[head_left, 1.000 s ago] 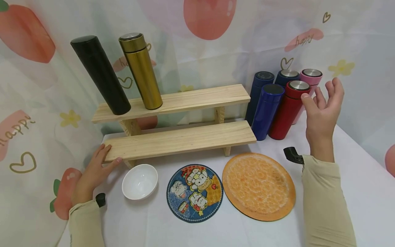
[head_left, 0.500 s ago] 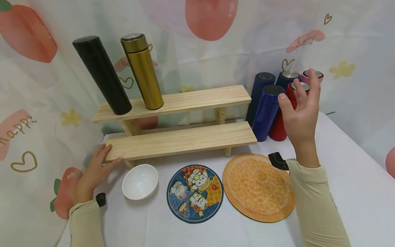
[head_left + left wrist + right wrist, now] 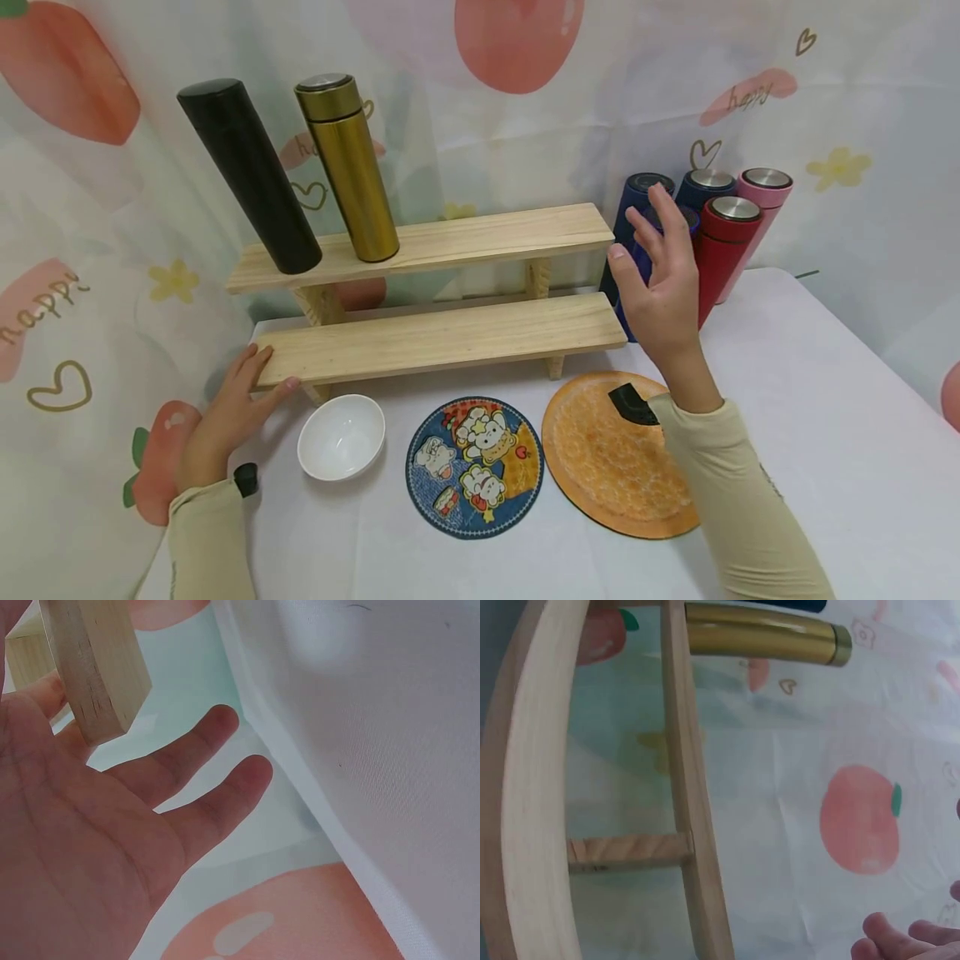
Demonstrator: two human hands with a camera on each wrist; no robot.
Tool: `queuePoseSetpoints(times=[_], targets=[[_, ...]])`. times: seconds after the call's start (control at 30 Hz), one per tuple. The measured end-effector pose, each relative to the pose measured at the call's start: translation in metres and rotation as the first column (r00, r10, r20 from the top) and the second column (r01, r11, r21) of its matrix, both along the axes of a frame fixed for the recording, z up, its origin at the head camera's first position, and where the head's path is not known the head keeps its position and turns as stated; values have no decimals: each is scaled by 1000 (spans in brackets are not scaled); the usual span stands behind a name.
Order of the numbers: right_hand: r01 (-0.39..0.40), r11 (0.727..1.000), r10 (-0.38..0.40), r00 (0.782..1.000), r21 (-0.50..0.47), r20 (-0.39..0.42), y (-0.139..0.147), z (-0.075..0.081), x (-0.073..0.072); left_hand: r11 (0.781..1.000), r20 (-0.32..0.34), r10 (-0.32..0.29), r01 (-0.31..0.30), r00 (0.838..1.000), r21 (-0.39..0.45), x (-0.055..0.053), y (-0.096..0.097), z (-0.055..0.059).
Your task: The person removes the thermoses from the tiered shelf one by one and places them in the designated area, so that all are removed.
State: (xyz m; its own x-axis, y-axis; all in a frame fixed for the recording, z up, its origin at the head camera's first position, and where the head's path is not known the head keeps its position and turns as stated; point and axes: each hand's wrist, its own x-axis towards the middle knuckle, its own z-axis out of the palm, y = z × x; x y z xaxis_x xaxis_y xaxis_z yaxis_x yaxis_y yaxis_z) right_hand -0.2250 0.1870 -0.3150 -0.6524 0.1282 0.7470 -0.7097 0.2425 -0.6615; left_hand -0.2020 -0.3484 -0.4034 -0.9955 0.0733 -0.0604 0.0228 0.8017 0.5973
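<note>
My left hand (image 3: 232,417) holds the left front corner of a two-tier wooden rack's lower shelf (image 3: 442,337). Its thumb lies along the front edge; in the left wrist view two fingers stretch past the board's end (image 3: 94,682). My right hand (image 3: 666,308) hovers with fingers spread and nothing in it, in front of a bright blue thermos bottle (image 3: 686,218) it mostly covers. Around that bottle stand two dark blue bottles, a red bottle (image 3: 723,258) and a pink bottle (image 3: 765,196). A black bottle (image 3: 255,179) and a gold bottle (image 3: 351,171) stand on the upper shelf.
Before the rack lie a white bowl (image 3: 341,437), a round blue cartoon mat (image 3: 474,468) and a round orange mat (image 3: 615,467), partly under my right forearm. A white cloth covers the table (image 3: 817,417). A fruit-printed curtain (image 3: 517,150) hangs behind.
My right hand has swept left, from beside the red and pink bottles to in front of the blue ones. My left hand, the bottles and the rack stay put.
</note>
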Motion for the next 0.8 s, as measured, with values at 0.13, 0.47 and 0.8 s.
queuePoseSetpoints(times=[0.13, 0.47, 0.8], targets=[[-50, 998, 49, 999, 40, 18, -16, -5, -2, 1000, 3, 16, -16, 1000, -3, 1, -2, 1], [-86, 981, 70, 993, 172, 95, -56, -24, -2, 1000, 4, 16, -16, 1000, 10, -1, 0, -4], [-238, 963, 209, 955, 123, 211, -101, -19, -14, 1000, -14, 29, -29, 999, 8, -1, 0, 0]])
